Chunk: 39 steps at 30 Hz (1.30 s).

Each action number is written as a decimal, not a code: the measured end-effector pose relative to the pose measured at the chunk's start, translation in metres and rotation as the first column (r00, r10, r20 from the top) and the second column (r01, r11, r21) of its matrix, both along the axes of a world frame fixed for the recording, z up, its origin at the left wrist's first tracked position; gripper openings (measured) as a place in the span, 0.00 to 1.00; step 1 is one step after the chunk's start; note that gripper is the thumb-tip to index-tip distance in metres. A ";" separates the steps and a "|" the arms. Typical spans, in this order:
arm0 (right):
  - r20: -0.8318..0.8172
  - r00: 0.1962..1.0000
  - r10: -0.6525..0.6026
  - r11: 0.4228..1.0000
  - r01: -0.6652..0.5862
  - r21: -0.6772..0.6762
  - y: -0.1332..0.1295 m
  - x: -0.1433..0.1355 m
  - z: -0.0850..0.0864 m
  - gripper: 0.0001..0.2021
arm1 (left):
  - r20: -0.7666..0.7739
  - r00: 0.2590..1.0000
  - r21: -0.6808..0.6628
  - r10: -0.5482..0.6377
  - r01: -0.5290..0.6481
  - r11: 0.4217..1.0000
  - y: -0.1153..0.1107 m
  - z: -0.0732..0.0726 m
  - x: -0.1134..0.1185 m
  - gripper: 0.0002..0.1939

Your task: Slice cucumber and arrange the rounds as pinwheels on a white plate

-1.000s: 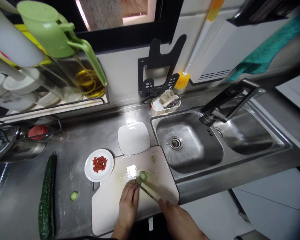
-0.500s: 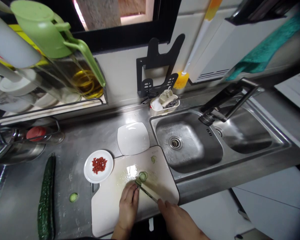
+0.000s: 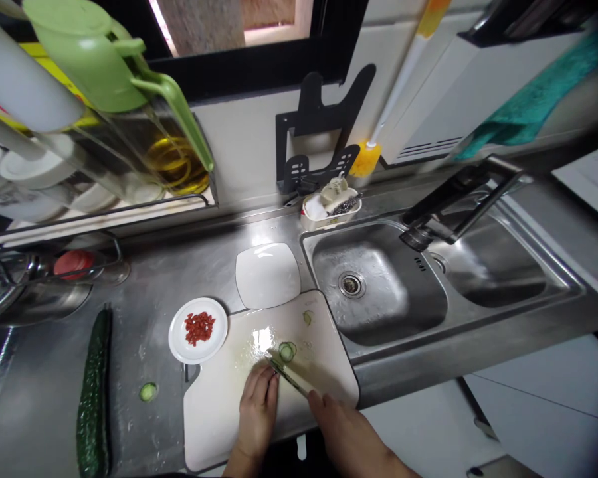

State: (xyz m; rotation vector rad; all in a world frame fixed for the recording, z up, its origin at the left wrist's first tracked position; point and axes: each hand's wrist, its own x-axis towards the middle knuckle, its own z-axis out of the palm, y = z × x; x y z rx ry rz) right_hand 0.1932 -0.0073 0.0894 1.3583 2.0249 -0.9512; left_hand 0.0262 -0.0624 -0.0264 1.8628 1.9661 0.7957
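Note:
My right hand (image 3: pixel 341 425) is closed round the handle of a kitchen knife (image 3: pixel 290 378), whose blade slants up and left over the white cutting board (image 3: pixel 214 405). Beside the blade, the bent fingers of my left hand (image 3: pixel 258 405) press down on a cucumber piece that they almost wholly hide. Thin cucumber slices (image 3: pixel 287 351) lie together just past the blade. Another slice (image 3: pixel 307 318) is near the board's far right corner. Wet glare covers the board's middle.
A small plate of chopped red pieces (image 3: pixel 178 342) overlaps the board's left corner; a square white plate (image 3: pixel 268 275) touches its far edge. A whole cucumber (image 3: pixel 94 398) and a cucumber end (image 3: pixel 148 392) lie left. The sink (image 3: pixel 379 285) and faucet (image 3: pixel 428 226) are right.
The knife and my right hand have shifted very slightly left toward my left hand. The view has moved a little; the slices and plates stay in place.

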 end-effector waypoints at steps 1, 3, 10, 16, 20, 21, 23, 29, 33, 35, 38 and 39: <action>-0.005 1.000 0.004 1.000 -0.004 -0.002 0.000 -0.001 -0.002 0.23 | -0.008 1.000 0.001 -0.006 0.006 1.000 0.000 0.000 0.000 0.11; -0.015 1.000 0.008 1.000 -0.008 0.000 0.000 -0.002 -0.005 0.23 | -0.013 1.000 -0.001 -0.015 0.015 1.000 -0.001 -0.001 0.000 0.11; -0.040 0.999 0.009 0.999 -0.006 0.051 -0.003 -0.004 -0.021 0.22 | 0.037 0.999 -0.020 0.010 -0.009 1.000 0.000 -0.002 0.000 0.11; -0.049 0.999 0.021 0.989 -0.014 0.144 -0.007 -0.010 -0.039 0.20 | 0.077 0.997 -0.029 -0.003 0.005 1.000 0.000 -0.001 0.000 0.11; -0.084 0.996 0.032 0.983 -0.016 0.184 -0.009 -0.013 -0.049 0.20 | 0.082 0.997 -0.036 0.012 -0.009 0.999 0.001 0.001 0.001 0.10; -0.090 0.995 0.034 0.982 -0.016 0.190 -0.010 -0.013 -0.050 0.20 | 0.082 0.997 -0.039 0.016 -0.013 0.999 0.001 0.002 0.002 0.10; -0.082 0.996 0.039 0.982 -0.023 0.190 -0.011 -0.012 -0.054 0.20 | 0.081 0.997 -0.047 0.018 -0.015 0.999 0.001 0.003 0.002 0.10; -0.065 0.998 0.022 0.987 -0.011 0.159 -0.010 0.000 -0.054 0.22 | 0.089 0.996 -0.055 0.014 -0.009 0.998 0.000 0.003 0.001 0.11; -0.087 0.996 -0.021 0.993 0.031 0.110 -0.008 0.010 -0.036 0.24 | 0.103 0.994 -0.032 0.021 -0.017 0.999 -0.001 0.003 0.001 0.12; -0.076 0.997 -0.023 0.997 0.029 0.075 -0.007 0.013 -0.024 0.24 | 0.105 0.994 -0.024 0.034 -0.032 0.999 -0.001 0.003 0.002 0.11; -0.050 0.998 -0.024 0.999 0.025 0.035 -0.008 0.014 -0.010 0.26 | 0.093 0.995 -0.032 0.047 -0.044 0.999 0.000 0.005 0.002 0.10; -0.049 0.998 -0.029 0.999 0.031 0.029 -0.009 0.014 -0.007 0.25 | 0.088 0.995 -0.037 0.050 -0.047 0.998 0.000 0.005 0.002 0.10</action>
